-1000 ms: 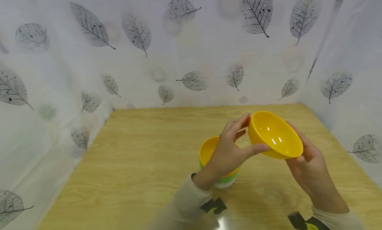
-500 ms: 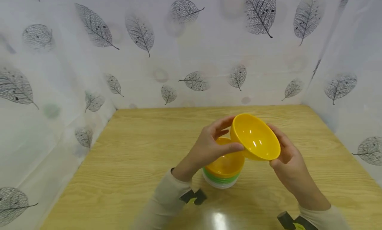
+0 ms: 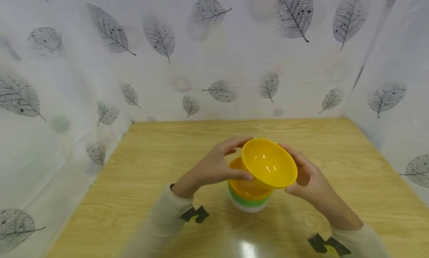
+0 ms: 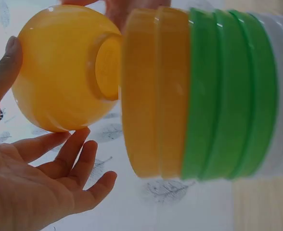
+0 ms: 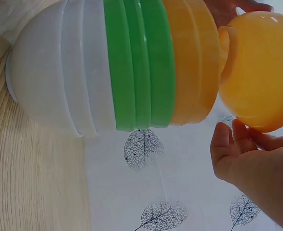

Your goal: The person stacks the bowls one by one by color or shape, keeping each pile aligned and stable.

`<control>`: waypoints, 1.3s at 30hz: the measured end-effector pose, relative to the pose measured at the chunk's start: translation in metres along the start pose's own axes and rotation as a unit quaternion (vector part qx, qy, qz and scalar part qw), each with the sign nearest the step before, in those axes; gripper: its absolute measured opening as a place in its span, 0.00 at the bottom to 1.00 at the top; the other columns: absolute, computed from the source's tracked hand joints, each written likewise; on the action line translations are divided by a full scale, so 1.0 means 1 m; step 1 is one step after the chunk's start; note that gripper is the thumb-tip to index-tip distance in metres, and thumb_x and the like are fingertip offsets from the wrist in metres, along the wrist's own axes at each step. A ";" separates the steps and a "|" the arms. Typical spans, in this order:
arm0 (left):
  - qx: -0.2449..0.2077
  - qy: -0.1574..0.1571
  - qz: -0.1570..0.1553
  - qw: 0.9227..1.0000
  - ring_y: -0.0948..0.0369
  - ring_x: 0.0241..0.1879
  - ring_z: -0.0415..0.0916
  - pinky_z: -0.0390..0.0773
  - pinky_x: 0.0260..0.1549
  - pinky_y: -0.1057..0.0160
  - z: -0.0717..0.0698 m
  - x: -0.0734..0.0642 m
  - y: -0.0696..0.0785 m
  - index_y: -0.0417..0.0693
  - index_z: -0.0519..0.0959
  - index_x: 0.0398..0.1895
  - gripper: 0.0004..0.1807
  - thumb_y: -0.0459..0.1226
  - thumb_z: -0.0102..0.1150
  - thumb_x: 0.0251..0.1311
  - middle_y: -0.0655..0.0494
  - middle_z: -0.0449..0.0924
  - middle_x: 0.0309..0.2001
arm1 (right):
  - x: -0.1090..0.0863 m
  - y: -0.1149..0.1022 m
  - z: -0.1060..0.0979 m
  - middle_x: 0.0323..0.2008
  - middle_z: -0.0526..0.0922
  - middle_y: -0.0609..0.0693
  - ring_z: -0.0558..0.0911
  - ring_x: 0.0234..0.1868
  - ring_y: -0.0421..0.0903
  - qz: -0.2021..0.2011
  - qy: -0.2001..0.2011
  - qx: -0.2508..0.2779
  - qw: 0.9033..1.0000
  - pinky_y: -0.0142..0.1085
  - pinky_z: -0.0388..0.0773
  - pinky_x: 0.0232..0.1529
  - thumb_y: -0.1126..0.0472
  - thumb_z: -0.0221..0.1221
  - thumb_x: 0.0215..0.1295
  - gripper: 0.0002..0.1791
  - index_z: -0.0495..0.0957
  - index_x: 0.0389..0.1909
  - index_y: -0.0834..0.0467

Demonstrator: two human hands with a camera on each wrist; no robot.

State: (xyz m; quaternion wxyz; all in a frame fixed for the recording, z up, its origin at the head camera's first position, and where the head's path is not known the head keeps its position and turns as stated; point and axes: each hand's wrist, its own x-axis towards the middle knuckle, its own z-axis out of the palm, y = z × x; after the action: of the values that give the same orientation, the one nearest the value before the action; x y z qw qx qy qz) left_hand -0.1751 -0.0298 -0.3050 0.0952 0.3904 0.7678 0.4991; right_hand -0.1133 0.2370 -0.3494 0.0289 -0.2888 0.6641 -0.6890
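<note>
A glossy yellow bowl (image 3: 268, 163) is held in both hands, tilted with its inside toward the head camera. My left hand (image 3: 214, 166) grips its left side, thumb on the near side and fingers at the far rim. On the right, my right hand (image 3: 311, 180) pinches the rim between thumb and fingers. Right below stands a nested stack of bowls (image 3: 249, 203), yellow on top, green in the middle and white at the bottom. In the left wrist view, the foot of the held bowl (image 4: 64, 72) is right at the rim of the top stacked bowl (image 4: 139, 96).
The stack stands on a light wood-grain table (image 3: 161, 153). White curtains with a grey leaf print (image 3: 218, 45) hang behind the table and along both sides. Each wrist wears a dark strap device, the left one (image 3: 194, 214) over a pale sleeve (image 3: 164, 209).
Both hands have carried the yellow bowl leftward and lower, from the right of the stack to over it. The stack has stayed in place.
</note>
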 end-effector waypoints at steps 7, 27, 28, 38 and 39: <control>0.020 -0.025 -0.035 0.999 0.65 0.65 0.62 0.63 0.65 0.51 -0.006 -0.009 -0.013 0.54 0.66 0.68 0.43 0.47 0.74 0.47 0.66 0.67 0.66 | 0.004 0.007 0.003 0.70 0.60 0.54 0.65 0.66 0.40 0.002 -0.013 -0.098 0.995 0.23 0.62 0.63 0.76 0.62 0.56 0.46 0.49 0.73 0.64; -0.007 -0.043 -0.081 0.996 0.62 0.70 0.57 0.56 0.69 0.47 -0.001 -0.021 -0.043 0.52 0.63 0.70 0.47 0.43 0.76 0.44 0.63 0.63 0.69 | 0.009 0.022 0.008 0.72 0.58 0.49 0.61 0.67 0.35 0.053 -0.021 -0.195 0.979 0.27 0.68 0.59 0.70 0.67 0.54 0.49 0.53 0.74 0.46; -0.006 -0.042 -0.082 0.996 0.62 0.70 0.57 0.56 0.69 0.47 -0.001 -0.022 -0.043 0.52 0.63 0.70 0.47 0.42 0.76 0.44 0.63 0.63 0.69 | 0.009 0.023 0.008 0.72 0.57 0.49 0.61 0.67 0.35 0.054 -0.023 -0.195 0.979 0.27 0.68 0.58 0.70 0.67 0.54 0.49 0.52 0.74 0.46; 0.010 -0.035 -0.094 0.995 0.61 0.70 0.57 0.57 0.68 0.47 0.001 -0.025 -0.045 0.52 0.64 0.70 0.47 0.43 0.76 0.44 0.62 0.64 0.69 | 0.008 0.026 0.010 0.74 0.53 0.52 0.57 0.70 0.31 0.060 -0.033 -0.171 0.983 0.22 0.61 0.61 0.70 0.66 0.56 0.50 0.49 0.75 0.49; 0.013 -0.034 -0.094 0.995 0.62 0.70 0.57 0.58 0.68 0.47 0.001 -0.026 -0.045 0.52 0.64 0.70 0.47 0.43 0.76 0.44 0.63 0.64 0.69 | 0.009 0.027 0.010 0.74 0.53 0.52 0.57 0.70 0.32 0.058 -0.034 -0.167 0.984 0.22 0.60 0.61 0.70 0.66 0.56 0.50 0.49 0.75 0.51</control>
State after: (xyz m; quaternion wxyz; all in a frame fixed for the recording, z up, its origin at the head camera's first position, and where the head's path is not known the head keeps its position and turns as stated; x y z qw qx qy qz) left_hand -0.1801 -0.0561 -0.3493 0.1629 0.3342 0.8041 0.4640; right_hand -0.1251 0.2210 -0.3716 0.0427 -0.2736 0.7843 -0.5551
